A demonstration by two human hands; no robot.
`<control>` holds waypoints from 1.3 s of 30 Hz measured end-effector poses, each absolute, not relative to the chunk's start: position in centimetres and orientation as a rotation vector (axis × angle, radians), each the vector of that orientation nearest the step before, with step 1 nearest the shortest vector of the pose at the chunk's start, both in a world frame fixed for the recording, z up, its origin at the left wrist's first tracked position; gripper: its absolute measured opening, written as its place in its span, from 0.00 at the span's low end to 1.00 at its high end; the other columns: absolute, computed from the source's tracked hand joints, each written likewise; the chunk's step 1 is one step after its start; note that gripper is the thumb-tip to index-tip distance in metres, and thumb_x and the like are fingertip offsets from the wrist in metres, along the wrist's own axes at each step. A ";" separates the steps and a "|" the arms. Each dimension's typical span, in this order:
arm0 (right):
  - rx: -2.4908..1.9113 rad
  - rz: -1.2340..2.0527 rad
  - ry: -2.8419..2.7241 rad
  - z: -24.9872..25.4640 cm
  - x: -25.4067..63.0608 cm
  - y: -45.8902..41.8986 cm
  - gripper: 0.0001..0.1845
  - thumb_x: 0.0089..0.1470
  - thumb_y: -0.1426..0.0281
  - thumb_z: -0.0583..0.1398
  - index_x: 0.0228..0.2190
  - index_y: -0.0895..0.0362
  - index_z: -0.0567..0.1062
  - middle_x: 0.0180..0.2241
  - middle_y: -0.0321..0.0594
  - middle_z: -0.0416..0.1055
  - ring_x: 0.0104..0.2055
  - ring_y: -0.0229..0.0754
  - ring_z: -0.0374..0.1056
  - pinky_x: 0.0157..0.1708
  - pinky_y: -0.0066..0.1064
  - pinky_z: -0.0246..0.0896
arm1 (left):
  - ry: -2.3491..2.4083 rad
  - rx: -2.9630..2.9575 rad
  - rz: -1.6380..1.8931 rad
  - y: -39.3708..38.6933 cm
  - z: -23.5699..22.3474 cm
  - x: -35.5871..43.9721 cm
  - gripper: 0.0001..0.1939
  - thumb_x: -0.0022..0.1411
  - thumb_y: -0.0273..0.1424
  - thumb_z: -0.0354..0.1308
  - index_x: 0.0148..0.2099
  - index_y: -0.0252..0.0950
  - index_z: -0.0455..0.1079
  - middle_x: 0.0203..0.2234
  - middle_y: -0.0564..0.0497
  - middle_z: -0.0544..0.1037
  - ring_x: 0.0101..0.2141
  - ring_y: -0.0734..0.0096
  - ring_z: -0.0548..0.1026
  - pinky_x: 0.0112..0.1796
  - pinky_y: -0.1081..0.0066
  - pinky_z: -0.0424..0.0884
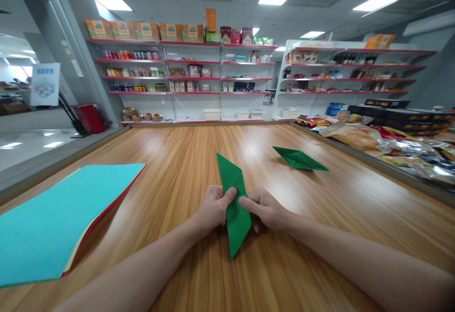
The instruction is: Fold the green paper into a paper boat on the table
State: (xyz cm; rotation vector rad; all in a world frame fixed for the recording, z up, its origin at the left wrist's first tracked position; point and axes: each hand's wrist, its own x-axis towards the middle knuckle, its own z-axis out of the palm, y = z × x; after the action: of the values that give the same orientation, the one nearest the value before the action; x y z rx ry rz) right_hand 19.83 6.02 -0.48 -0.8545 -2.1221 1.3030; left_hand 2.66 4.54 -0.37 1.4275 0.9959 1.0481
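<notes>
Between my two hands is a folded green paper (237, 219), a long slanted shape with pointed top and bottom ends. My left hand (214, 206) pinches its left edge near the middle, thumb on the front face. On the opposite edge, my right hand (266, 207) grips it the same way, its thumb close to the left one. The fingers behind the paper are mostly hidden. Farther off to the right lies a second folded green paper piece (300, 159), pointed at both ends, with creases showing in its middle.
A stack of coloured paper sheets (67, 212), turquoise on top, lies at the left of the wooden table (170, 160). Packaged snacks (359, 136) and black boxes (401, 117) sit beyond the right edge. Store shelves (192, 60) with goods stand behind.
</notes>
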 end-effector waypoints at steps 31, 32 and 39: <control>-0.994 1.055 -1.799 -0.4 19.0 5.3 0.25 0.58 0.51 0.53 0.22 0.58 0.65 0.14 0.35 0.63 0.13 0.33 0.59 0.12 0.23 0.51 | 0.728 1.468 0.478 4.4 1.2 0.3 0.24 0.52 0.44 0.57 0.14 0.33 0.62 0.06 0.53 0.63 0.05 0.79 0.56 0.06 0.78 0.46; -0.946 1.099 -1.787 -0.5 18.9 5.2 0.23 0.57 0.52 0.54 0.23 0.58 0.65 0.15 0.34 0.63 0.15 0.33 0.60 0.13 0.23 0.52 | 0.710 1.459 0.441 4.4 1.3 0.1 0.23 0.52 0.42 0.58 0.13 0.34 0.61 0.05 0.54 0.62 0.05 0.79 0.56 0.07 0.77 0.45; -0.838 1.213 -1.691 -0.7 19.1 6.2 0.17 0.55 0.56 0.59 0.32 0.57 0.63 0.20 0.31 0.63 0.16 0.32 0.58 0.13 0.23 0.52 | 0.761 1.340 0.626 4.2 0.9 1.3 0.19 0.47 0.39 0.63 0.17 0.32 0.62 0.11 0.56 0.62 0.13 0.82 0.56 0.15 0.78 0.51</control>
State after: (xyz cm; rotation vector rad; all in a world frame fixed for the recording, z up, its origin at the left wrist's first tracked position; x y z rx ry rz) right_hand 19.13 6.21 -0.69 -0.8375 -1.6908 1.2127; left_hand 1.28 4.21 0.95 1.3398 0.7614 0.6260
